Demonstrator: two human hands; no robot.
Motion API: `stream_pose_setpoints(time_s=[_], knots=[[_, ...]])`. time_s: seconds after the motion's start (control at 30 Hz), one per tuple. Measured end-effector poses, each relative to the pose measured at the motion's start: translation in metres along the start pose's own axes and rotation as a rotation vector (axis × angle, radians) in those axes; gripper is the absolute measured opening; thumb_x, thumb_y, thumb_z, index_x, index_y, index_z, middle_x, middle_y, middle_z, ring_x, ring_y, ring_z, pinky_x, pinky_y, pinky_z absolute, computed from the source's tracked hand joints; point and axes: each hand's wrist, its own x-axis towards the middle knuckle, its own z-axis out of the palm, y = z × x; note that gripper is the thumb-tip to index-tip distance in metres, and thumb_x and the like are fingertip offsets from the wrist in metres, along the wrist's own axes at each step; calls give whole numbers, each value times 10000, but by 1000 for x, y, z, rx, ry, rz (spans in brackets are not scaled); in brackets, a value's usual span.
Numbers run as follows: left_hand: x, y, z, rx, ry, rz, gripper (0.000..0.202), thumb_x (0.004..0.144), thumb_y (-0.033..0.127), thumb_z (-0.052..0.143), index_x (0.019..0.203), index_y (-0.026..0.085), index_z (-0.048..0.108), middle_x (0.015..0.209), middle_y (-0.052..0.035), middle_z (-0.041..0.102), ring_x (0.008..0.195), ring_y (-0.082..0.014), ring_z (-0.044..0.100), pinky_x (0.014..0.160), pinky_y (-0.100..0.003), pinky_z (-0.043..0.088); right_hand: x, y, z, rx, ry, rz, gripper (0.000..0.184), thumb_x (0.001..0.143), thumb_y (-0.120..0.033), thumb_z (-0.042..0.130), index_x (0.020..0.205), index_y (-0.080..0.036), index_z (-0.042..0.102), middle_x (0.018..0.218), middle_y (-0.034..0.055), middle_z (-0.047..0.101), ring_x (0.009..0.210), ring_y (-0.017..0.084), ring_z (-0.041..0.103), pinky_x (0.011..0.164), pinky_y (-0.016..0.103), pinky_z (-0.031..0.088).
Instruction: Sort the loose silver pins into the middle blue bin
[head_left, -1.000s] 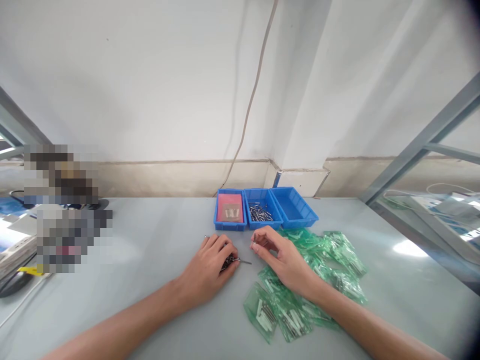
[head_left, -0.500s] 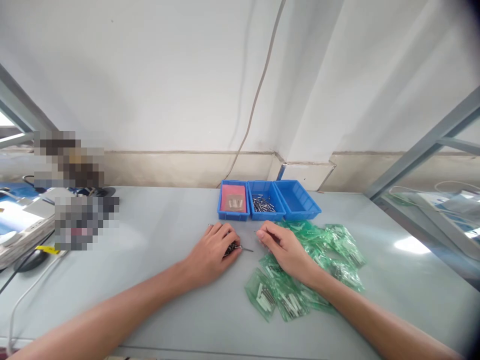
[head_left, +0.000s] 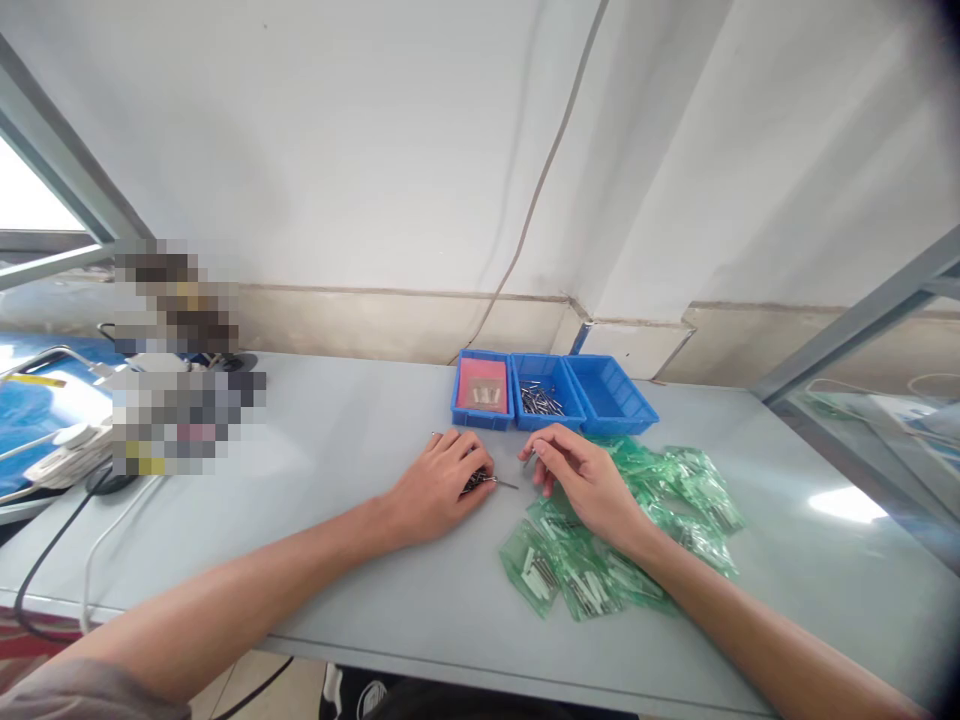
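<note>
Mid-frame: left hand (head_left: 437, 488) curled around dark metal pins (head_left: 475, 482) on the table (head_left: 337, 440); right hand (head_left: 585, 478), just right of it, pinching a small metal piece (head_left: 530, 457); green plastic bags (head_left: 658, 482) right of centre; blue bins (head_left: 611, 392) above, the middle one holding metal pins

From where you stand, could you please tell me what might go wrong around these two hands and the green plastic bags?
The left hand is cupped over a bunch of slender, shiny metal pieces; loosening it might scatter them across the smooth grey tabletop. One thin metal rod juts out beyond that hand and could be bumped. The right hand is close to the spread of see-through green plastic bags, so a sideways sweep might shift them.
</note>
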Motion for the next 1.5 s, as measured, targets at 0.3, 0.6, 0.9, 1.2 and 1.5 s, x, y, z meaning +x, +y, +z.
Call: stream_pose_setpoints(time_s=[0.3, 0.6, 0.9, 1.2, 1.5], knots=[[-1, -1, 1, -7, 0, -6, 85, 1090, 304, 619, 1078, 220, 623, 1116, -53, 656, 1020, -251, 577, 919, -412, 454, 5, 5, 1, 202, 57, 49, 378, 1059, -622, 572, 1017, -249, 607, 903, 27, 701, 616, 175, 661, 517, 304, 587], [1, 2, 0, 0, -20, -23, 91, 1098, 310, 604, 1083, 221, 616, 1117, -58, 660, 1005, -257, 574, 909, -422, 452, 4, 17, 2, 161, 86, 60, 320, 1071, -572, 587, 1057, -252, 582, 758, -55, 514, 520, 117, 507, 481, 252, 459], [1, 3, -1, -25, -57, -52, 80, 1093, 305, 610, 1097, 225, 618, 1134, -67, 656, 1017, -266, 572, 927, -432, 460, 6, 14, -4, 4, 43, 31, 315, 1103, -490, 505, 1279, -276, 657, 971, 31, 679, 688, 179, 657, 723, 337, 597], [3, 4, -2, -20, -90, -67, 95, 1097, 310, 600, 1100, 216, 610, 1145, -66, 652, 1008, -269, 568, 926, -450, 449, 5, 21, -8, 39, 106, 128, 336, 1034, -580, 631, 1070, -252, 698, 891, 50, 764, 830, 260, 768, 837, 394, 609], [2, 2, -1, -37, -87, -74, 105, 1108, 318, 573, 1107, 219, 605, 1144, -70, 655, 1000, -262, 566, 928, -452, 445, 6, 11, -3, 174, 160, 162, 377, 957, -622, 726, 936, -253, 650, 681, -20, 614, 560, 179, 624, 575, 310, 578]])
